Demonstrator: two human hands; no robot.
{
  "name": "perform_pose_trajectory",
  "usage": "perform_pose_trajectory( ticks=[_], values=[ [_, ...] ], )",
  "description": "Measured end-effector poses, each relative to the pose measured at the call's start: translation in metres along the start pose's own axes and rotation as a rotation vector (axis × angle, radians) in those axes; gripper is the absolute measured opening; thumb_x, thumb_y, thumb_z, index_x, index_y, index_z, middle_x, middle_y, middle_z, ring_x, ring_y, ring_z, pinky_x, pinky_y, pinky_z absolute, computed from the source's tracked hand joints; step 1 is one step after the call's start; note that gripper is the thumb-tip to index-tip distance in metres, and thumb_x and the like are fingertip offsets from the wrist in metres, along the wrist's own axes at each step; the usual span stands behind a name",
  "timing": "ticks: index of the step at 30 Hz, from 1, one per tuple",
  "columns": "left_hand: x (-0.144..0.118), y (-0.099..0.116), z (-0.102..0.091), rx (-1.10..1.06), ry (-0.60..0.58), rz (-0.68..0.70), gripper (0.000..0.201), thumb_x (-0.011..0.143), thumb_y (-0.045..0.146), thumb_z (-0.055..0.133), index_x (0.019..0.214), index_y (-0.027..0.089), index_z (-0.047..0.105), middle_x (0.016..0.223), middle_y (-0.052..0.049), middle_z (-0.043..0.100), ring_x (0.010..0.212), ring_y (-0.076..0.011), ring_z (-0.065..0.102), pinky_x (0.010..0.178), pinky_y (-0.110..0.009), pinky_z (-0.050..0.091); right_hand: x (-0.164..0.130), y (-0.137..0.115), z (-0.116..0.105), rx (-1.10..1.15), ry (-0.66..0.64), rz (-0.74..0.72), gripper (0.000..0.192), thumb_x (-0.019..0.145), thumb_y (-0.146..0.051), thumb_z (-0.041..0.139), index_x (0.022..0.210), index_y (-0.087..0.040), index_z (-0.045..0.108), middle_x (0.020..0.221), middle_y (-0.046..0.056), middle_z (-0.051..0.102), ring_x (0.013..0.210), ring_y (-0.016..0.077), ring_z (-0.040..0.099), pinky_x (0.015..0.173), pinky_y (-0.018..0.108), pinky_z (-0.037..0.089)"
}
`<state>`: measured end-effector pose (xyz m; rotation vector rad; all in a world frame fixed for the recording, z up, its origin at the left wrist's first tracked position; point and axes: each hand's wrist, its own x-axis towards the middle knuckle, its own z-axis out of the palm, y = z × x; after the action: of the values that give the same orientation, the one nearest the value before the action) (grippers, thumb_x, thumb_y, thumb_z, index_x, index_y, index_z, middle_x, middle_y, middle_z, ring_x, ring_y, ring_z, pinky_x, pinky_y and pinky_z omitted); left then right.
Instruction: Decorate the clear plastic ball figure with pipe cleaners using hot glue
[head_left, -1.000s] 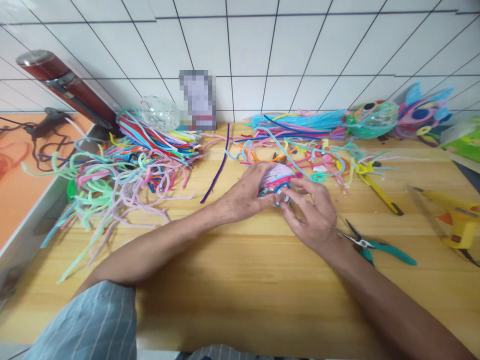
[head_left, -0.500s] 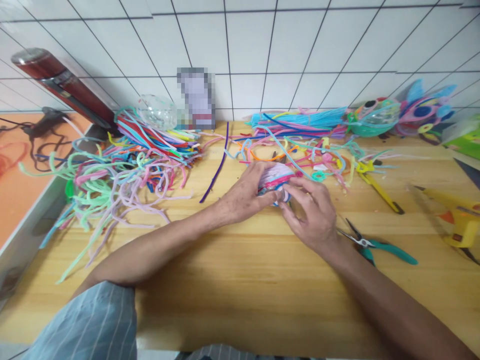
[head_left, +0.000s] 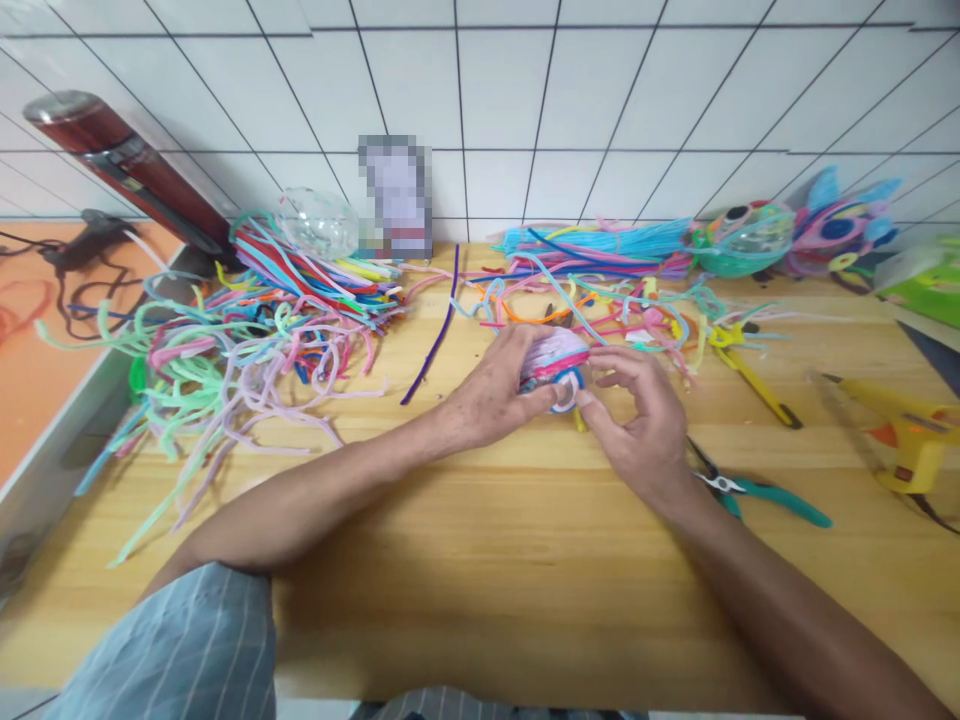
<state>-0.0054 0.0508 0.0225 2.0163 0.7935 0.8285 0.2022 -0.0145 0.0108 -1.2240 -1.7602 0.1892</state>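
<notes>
My left hand (head_left: 499,385) is closed around a small ball wrapped in lilac, pink and blue pipe cleaners (head_left: 553,350). On its near side sits a blue-edged, pale round piece (head_left: 568,390), with my left thumb pressed on it. My right hand (head_left: 641,420) is at the ball's right side, fingers curved and apart from the thumb, nothing visible between them. Its fingertips are very close to the ball; whether they touch it I cannot tell. Beyond the hands lie loose coloured pipe cleaners (head_left: 600,325). A dark purple pipe cleaner (head_left: 433,350) rests alone to the left.
Pliers with teal handles (head_left: 784,500) lie by my right wrist, near a yellow glue gun (head_left: 911,430) and a yellow cutter (head_left: 757,385). Tangled pipe cleaners (head_left: 247,370) spread on the left. Along the wall stand a red flask (head_left: 127,165), a clear ball (head_left: 319,222) and decorated balls (head_left: 750,240).
My right hand has drawn back slightly to the right from the ball, uncovering the blue-edged round piece. My left hand still holds the ball in nearly the same place.
</notes>
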Motion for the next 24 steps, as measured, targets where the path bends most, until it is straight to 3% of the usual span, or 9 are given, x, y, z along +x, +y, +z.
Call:
perform_pose_trajectory(
  ticks=[4, 10, 14, 18, 21, 24],
  values=[
    [0.001, -0.002, -0.001, 0.075, -0.022, 0.022, 0.058, 0.097, 0.042, 0.069, 0.148, 0.024, 0.049, 0.146, -0.015, 0.056, 0.141, -0.0321, 0.050, 0.124, -0.055, 0.040, 0.012, -0.010, -0.016, -0.061, -0.028, 0.016, 0.027, 0.096, -0.026, 0.069, 0.122, -0.026, 0.068, 0.123, 0.009, 0.076, 0.116, 0.0263, 0.072, 0.086, 0.042, 0.064],
    [0.001, -0.003, 0.002, 0.132, -0.052, 0.030, 0.062, 0.095, 0.039, 0.067, 0.152, 0.023, 0.049, 0.146, -0.015, 0.050, 0.141, -0.0330, 0.046, 0.126, -0.058, 0.037, 0.022, -0.019, -0.091, -0.310, -0.022, 0.166, 0.021, 0.099, -0.039, 0.068, 0.116, -0.029, 0.074, 0.116, 0.006, 0.078, 0.100, 0.0251, 0.074, 0.091, 0.045, 0.062],
    [0.000, -0.004, 0.007, 0.115, -0.031, 0.096, 0.059, 0.094, 0.035, 0.065, 0.149, 0.022, 0.047, 0.146, -0.015, 0.050, 0.142, -0.0317, 0.046, 0.126, -0.056, 0.038, -0.029, 0.017, -0.129, -0.526, -0.094, 0.212, 0.033, 0.097, -0.054, 0.066, 0.112, -0.025, 0.074, 0.107, 0.008, 0.079, 0.099, 0.0283, 0.075, 0.092, 0.048, 0.061],
    [-0.001, -0.004, 0.009, 0.109, -0.027, 0.124, 0.056, 0.097, 0.036, 0.064, 0.148, 0.021, 0.045, 0.147, -0.016, 0.051, 0.141, -0.0315, 0.048, 0.124, -0.056, 0.039, -0.102, 0.055, -0.142, -0.723, -0.290, 0.229, 0.060, 0.093, -0.064, 0.064, 0.130, -0.016, 0.068, 0.127, 0.019, 0.074, 0.119, 0.0375, 0.071, 0.100, 0.058, 0.057],
    [-0.001, -0.003, 0.009, 0.114, -0.037, 0.109, 0.057, 0.097, 0.037, 0.065, 0.148, 0.021, 0.044, 0.148, -0.017, 0.051, 0.142, -0.0311, 0.048, 0.123, -0.054, 0.041, -0.136, 0.056, -0.140, -0.818, -0.376, 0.217, 0.067, 0.096, -0.064, 0.059, 0.141, -0.013, 0.060, 0.139, 0.023, 0.068, 0.124, 0.0396, 0.067, 0.101, 0.059, 0.056],
    [-0.001, -0.002, 0.008, 0.111, -0.043, 0.106, 0.057, 0.098, 0.037, 0.064, 0.149, 0.019, 0.045, 0.148, -0.017, 0.050, 0.142, -0.0307, 0.048, 0.123, -0.053, 0.041, -0.150, 0.044, -0.132, -0.900, -0.310, 0.180, 0.058, 0.102, -0.053, 0.054, 0.144, -0.013, 0.057, 0.136, 0.023, 0.068, 0.122, 0.0384, 0.066, 0.100, 0.058, 0.056]
  ],
)
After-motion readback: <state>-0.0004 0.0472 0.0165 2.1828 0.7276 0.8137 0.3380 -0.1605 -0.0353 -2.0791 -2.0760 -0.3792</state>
